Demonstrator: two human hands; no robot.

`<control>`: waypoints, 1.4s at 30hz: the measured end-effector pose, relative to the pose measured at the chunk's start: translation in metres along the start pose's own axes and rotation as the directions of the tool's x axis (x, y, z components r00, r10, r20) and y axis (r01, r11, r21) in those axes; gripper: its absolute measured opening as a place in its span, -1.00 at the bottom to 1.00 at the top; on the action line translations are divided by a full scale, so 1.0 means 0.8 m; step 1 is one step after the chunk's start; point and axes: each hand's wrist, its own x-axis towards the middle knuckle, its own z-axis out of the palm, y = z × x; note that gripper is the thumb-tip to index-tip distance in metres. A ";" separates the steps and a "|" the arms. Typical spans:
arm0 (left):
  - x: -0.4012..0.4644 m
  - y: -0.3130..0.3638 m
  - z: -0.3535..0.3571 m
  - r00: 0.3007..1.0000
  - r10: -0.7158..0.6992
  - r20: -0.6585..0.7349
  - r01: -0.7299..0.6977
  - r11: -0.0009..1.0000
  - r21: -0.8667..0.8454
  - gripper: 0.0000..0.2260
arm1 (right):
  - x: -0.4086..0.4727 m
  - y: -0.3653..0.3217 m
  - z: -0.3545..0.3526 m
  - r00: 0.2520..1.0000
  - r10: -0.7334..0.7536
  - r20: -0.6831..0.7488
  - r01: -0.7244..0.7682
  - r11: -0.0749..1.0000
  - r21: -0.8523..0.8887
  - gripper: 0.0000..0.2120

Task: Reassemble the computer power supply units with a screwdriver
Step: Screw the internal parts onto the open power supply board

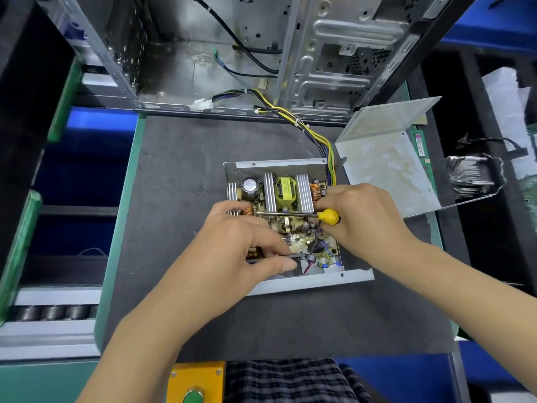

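Observation:
An open power supply unit (276, 167) lies in the middle of the dark mat, its circuit board with heatsinks, a yellow transformer and copper coils exposed. My right hand (357, 216) grips a yellow-handled screwdriver (328, 216) whose metal shaft lies level across the board, pointing left. My left hand (247, 245) rests on the near left part of the unit, fingers curled over the board's edge and thumb stretched along the front wall. The unit's metal cover (386, 167) lies off to the right, inner side up.
An empty computer case (247, 53) lies open at the back of the mat, and the unit's yellow and black cable bundle (308, 126) runs into it. A green memory stick (421, 146) and a heatsink (470, 175) sit at the far right. Below me is a yellow box with a green button (194, 385).

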 end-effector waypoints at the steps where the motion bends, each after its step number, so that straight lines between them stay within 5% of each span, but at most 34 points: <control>1: 0.000 0.000 0.000 1.000 0.001 -0.001 -0.001 1.000 -0.004 -0.91 | 0.002 0.002 -0.002 1.000 -0.031 -0.001 0.031 1.000 0.006 -0.96; 15: -0.006 0.003 0.000 0.998 0.033 0.051 -0.034 0.999 0.012 -0.92 | 0.004 0.014 -0.002 0.987 -0.157 -0.016 0.158 0.983 0.091 -0.88; 20: -0.007 0.004 0.001 1.000 0.012 0.017 -0.013 0.999 0.044 -0.78 | 0.007 0.020 -0.003 0.988 -0.151 0.017 0.148 0.981 0.122 -0.92; 30: -0.012 0.002 0.003 1.000 -0.006 0.021 0.005 1.000 0.020 -0.77 | 0.009 0.026 -0.008 0.962 -0.222 0.156 0.217 0.975 0.053 -0.92; 42: -0.013 0.001 0.006 1.000 -0.016 -0.014 0.016 1.000 0.004 -0.89 | 0.013 0.018 -0.004 0.974 -0.183 0.134 0.189 0.981 -0.038 -0.87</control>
